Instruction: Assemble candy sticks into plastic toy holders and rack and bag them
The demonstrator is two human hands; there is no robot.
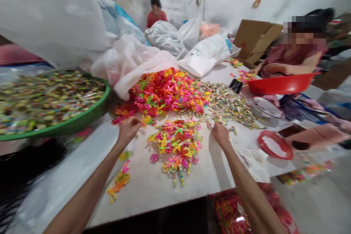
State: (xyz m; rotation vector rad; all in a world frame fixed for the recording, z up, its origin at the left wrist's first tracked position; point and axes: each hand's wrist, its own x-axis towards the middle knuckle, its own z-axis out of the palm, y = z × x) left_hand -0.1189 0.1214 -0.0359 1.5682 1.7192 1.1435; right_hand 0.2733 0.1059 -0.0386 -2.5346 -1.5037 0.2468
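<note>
Left hand (128, 130) and right hand (221, 134) flank neon plastic loops (175, 142) on a white table (153, 193).

Neon pink, yellow and orange plastic loops (167, 93), red basin (281, 84), green-rimmed tray (68, 126)

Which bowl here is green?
The wide green basin at the left of the table, heaped with small wrapped pieces. The other two, a deep basin and a small dish, are red.

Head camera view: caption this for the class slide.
Left hand and right hand reach among bright plastic loops on a table.
</note>
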